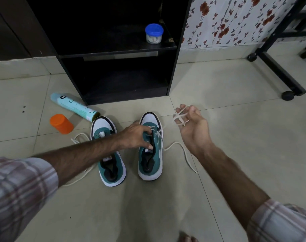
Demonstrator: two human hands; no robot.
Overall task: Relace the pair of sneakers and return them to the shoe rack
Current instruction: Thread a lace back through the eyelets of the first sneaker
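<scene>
Left hand (136, 136) clamped on the right sneaker (150, 147), steadying it. Right hand (190, 123) just beside, fingers tangled in lace (181, 117) loops. Could easily knot up or yank out an eyelet. Other sneaker (108, 154) under left forearm, unlaced, rack (114, 48) beyond both.

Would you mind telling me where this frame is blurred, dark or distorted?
Head view: the right hand and the lace wound on its fingers are motion-blurred; the shoe rack interior is nearly black; wide-angle distortion bends the floor tile lines; the left hand on the right sneaker is fairly sharp.
</scene>
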